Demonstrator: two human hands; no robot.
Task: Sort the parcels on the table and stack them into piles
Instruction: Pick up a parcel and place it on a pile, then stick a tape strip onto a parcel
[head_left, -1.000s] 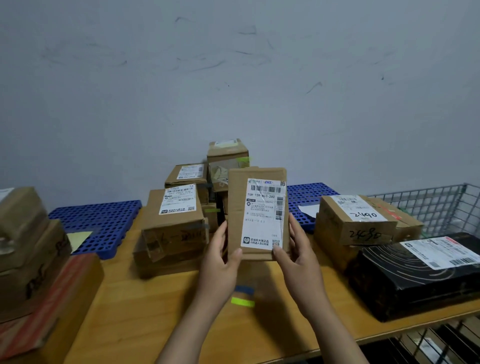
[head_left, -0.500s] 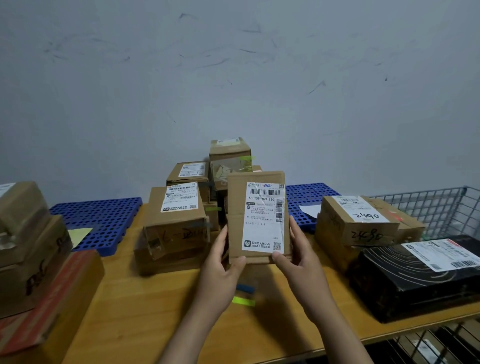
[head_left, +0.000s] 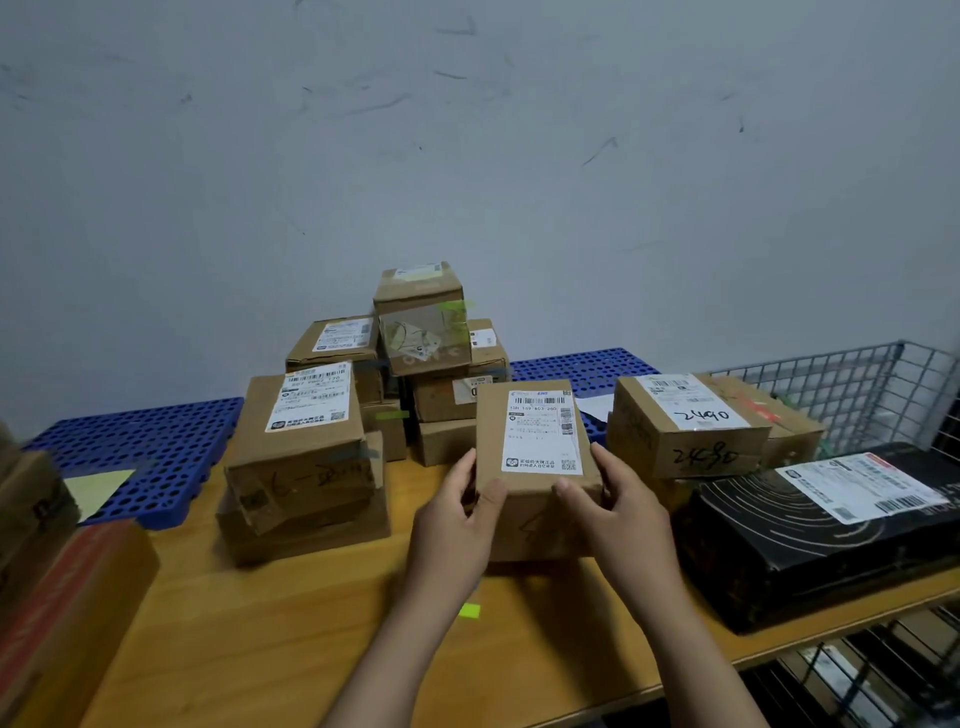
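A small brown cardboard parcel (head_left: 530, 441) with a white shipping label is held between both hands, low over the wooden table (head_left: 291, 623), its label face tilted up. My left hand (head_left: 457, 525) grips its left edge with the thumb on the front. My right hand (head_left: 618, 514) grips its right edge the same way. Behind it stands a heap of several brown parcels (head_left: 426, 332). A larger labelled box (head_left: 301, 436) sits on a flat box at the left. A box marked 2490 (head_left: 685, 426) stands at the right.
A black patterned box (head_left: 810, 535) with a label lies at the right near the table's front edge. Stacked brown and red parcels (head_left: 57, 577) fill the left edge. Blue perforated mats (head_left: 135, 441) lie at the back. A wire basket (head_left: 841, 384) stands at the far right. A green tape scrap (head_left: 470, 610) lies on the table.
Both hands have lowered the parcel and tipped it from upright toward flat, bringing it down to the table and a little to the right.
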